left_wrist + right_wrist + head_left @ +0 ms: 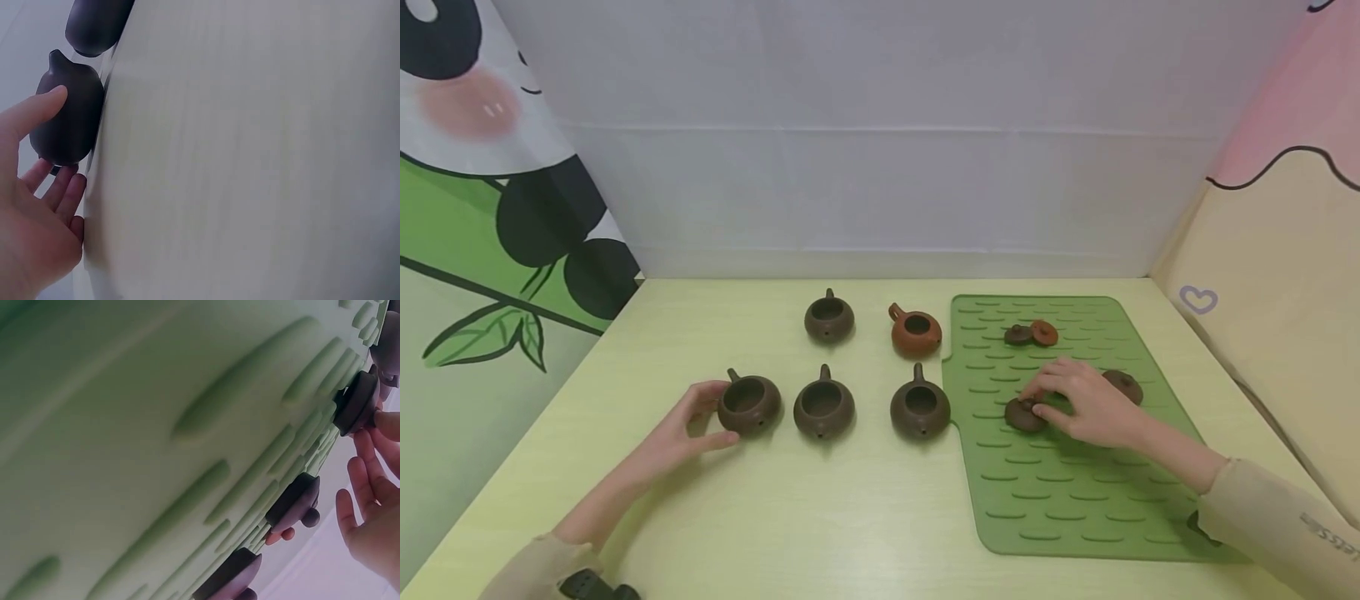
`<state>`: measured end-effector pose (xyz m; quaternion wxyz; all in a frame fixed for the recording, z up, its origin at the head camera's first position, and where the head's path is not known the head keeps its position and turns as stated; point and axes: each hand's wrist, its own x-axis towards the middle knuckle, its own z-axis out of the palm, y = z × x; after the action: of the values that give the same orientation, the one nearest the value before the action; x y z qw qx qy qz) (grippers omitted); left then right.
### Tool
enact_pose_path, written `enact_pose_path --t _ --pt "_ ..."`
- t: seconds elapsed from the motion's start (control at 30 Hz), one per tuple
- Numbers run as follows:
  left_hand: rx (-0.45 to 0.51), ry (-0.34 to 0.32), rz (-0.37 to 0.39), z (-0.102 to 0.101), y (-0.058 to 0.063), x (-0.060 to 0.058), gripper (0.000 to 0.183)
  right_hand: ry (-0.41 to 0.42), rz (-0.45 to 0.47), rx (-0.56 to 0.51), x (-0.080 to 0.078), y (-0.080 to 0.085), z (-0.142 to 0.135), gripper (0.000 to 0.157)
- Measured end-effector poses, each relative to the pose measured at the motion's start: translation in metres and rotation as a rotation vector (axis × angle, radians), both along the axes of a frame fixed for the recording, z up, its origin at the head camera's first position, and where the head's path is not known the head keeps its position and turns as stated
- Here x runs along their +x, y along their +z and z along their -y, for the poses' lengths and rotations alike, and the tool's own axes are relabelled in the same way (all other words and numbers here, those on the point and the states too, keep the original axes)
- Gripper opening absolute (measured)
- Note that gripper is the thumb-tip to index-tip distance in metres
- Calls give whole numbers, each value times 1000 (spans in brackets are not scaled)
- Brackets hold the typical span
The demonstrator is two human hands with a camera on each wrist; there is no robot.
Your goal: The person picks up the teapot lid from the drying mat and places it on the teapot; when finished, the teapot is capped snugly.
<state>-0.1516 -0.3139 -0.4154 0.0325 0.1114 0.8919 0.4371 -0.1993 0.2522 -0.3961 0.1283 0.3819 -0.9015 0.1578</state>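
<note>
The dark lid (1019,419) sat near the middle of the left edge of the green mat (1082,525), pinched from above between the thumb and fingers of the right hand (1078,400); I could not tell whether its rim touched the mat. It looked like unglazed clay: probably light, stiff and brittle, its matte skin unlikely to slip, so the round knob (310,517) such lids carried seemed the best hold. Toward the left edge of the desk (775,533), the leftmost teapot (749,423) stood upright and lidless, with the left hand (692,425) spread wide around its handle side. It was likely heavier, best steadied by its belly. The middle teapot (824,427) and the right teapot (921,423) shared that row, the latter just beside the mat's left edge. Nearer the desk's far edge stood the far teapot (830,327) and the red teapot (916,342). Toward the mat's far edge lay the small lid (1018,336) and red lid (1045,332), side by side; another lid (1123,386) lay by its right edge.
</note>
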Motion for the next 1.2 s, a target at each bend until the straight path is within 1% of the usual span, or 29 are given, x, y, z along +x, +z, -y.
enact_pose_path --t 0.23,0.43,0.53,0.67,0.9,1.07,1.2 --pt "46 10 2 -2 -3 -1 72 -4 1 11 0 3 1 17" --pt "59 25 32 -3 -2 0 75 10 -29 19 -4 14 2 17" --pt "60 29 36 -4 -2 -1 75 33 -63 10 -10 23 4 18" --pt "62 29 41 -5 -3 -2 75 55 -94 -31 -21 36 9 19" --pt "109 45 57 -5 -2 -1 78 69 -168 -107 -42 66 33 17" --pt "136 47 58 -3 -3 1 77 56 -160 -179 -52 89 57 16" --pt "143 46 55 -1 -7 2 75 91 -144 -247 -60 100 83 16"
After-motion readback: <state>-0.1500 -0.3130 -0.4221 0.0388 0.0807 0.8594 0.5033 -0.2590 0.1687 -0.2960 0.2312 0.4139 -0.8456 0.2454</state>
